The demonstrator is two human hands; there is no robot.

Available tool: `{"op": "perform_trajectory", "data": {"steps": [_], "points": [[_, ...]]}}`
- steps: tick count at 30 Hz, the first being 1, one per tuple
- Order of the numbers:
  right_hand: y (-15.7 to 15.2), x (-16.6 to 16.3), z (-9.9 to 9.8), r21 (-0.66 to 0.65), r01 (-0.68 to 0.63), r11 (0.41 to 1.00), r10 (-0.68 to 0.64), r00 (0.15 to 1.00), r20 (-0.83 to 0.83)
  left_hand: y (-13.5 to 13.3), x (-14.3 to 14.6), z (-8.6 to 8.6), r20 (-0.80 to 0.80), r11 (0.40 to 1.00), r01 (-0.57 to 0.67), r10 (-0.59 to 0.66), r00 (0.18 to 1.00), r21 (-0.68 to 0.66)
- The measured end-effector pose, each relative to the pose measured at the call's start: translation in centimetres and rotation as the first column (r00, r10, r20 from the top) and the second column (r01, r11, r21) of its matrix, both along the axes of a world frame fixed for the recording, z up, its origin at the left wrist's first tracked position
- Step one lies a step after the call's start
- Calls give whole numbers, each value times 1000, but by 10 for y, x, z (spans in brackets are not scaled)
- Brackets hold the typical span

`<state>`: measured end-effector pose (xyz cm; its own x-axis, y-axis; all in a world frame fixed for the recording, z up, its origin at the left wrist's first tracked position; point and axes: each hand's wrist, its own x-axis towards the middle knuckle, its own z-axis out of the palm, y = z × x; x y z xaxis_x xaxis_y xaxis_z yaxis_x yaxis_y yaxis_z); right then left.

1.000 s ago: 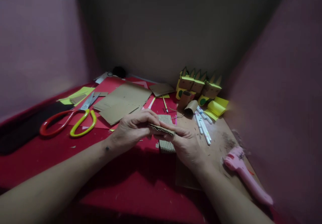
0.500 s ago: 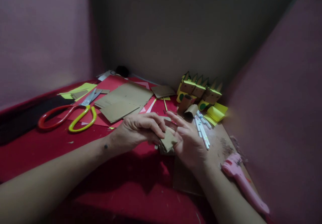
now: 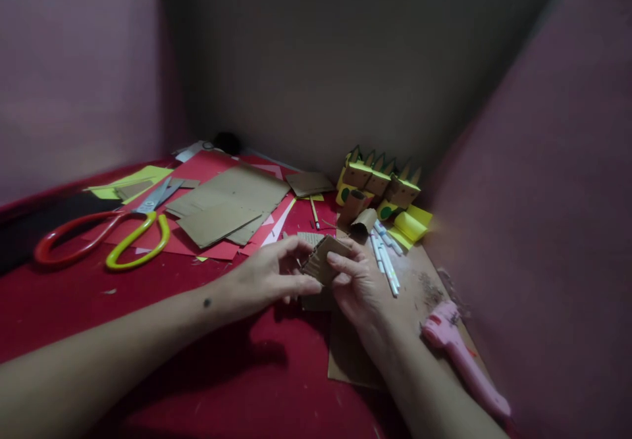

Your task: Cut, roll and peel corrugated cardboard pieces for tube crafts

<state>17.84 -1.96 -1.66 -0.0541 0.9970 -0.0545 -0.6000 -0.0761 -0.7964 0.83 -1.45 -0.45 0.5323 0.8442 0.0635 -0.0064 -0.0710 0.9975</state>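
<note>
A small folded-looking piece of brown corrugated cardboard [image 3: 323,260] is pinched between the thumb and fingers of my right hand [image 3: 358,278]. Around its left end, my left hand [image 3: 269,271] has its thumb and fingers spread apart, close to the edges; whether they touch is hard to see. Beneath the hands lies another small cardboard piece [image 3: 316,303], partly covered. A larger cardboard sheet [image 3: 350,357] sits under my right wrist. Just beyond the hands are a curled cardboard piece [image 3: 363,224] and several white sticks [image 3: 385,261].
Large scissors [image 3: 143,218] with red and yellow handles rest at the left, by cardboard sheets [image 3: 217,222] and red paper [image 3: 207,162]. A pencil [image 3: 315,214] and yellow cardboard figures [image 3: 378,179] stand further back. A pink glue gun [image 3: 464,357] lies right, near the wall.
The cardboard piece has turned, and my right hand has closed on it. My left fingers have loosened and spread. The whole view has shifted slightly, moving the table items left.
</note>
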Motion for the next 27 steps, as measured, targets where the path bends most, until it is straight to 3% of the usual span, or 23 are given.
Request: {"op": "perform_trajectory", "data": {"steps": [4, 8, 15, 23, 27], "points": [[-2, 0, -2, 21, -15, 1000, 14, 999, 41, -3, 4, -5, -108, 976, -159, 176, 979, 151], [-8, -2, 4, 4, -88, 996, 86, 983, 160, -3, -1, -1, -147, 943, -174, 222, 964, 284], [-11, -9, 5, -38, 30, 999, -23, 983, 182, -2, 1, -1, -172, 962, -152, 194, 966, 227], [-8, -6, 5, -62, -41, 997, 47, 994, 103, -2, 0, 5, -136, 972, -160, 184, 973, 175], [-8, -6, 4, -49, 4, 999, 0, 997, 76, 1, 0, 1, -154, 986, -124, 141, 978, 115]]}}
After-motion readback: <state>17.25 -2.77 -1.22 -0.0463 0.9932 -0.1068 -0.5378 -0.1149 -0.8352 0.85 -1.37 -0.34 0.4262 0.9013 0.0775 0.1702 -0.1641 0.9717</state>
